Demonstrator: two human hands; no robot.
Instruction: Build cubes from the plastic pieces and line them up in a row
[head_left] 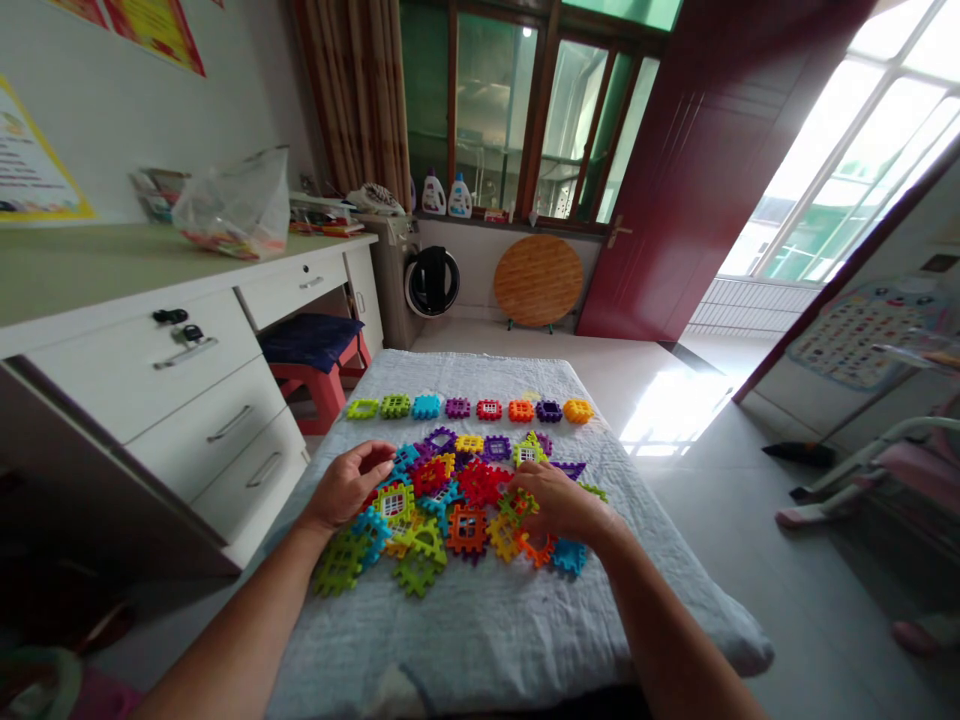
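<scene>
A heap of colourful interlocking plastic blocks (466,528) with notched edges lies in the middle of the cloth-covered table (480,630). My left hand (349,487) rests at the heap's left side, fingers loosely curled with a gap to the thumb, beside a blue block (405,458). Over the right side reaches my right hand (562,500), its fingers and thumb around a green block (517,505); the fingertips are partly hidden. Behind the heap, several blocks stand spaced in a row, from a light green frame (363,408) at left to a yellow-orange block (578,411) at right.
A white desk (217,385) with drawers stands at left, a plastic bag (236,210) on top. Beside it is a red stool (319,365) with a dark cushion. Farther back are a washing machine (397,270), a round wooden board (538,280) and a dark red door (697,180).
</scene>
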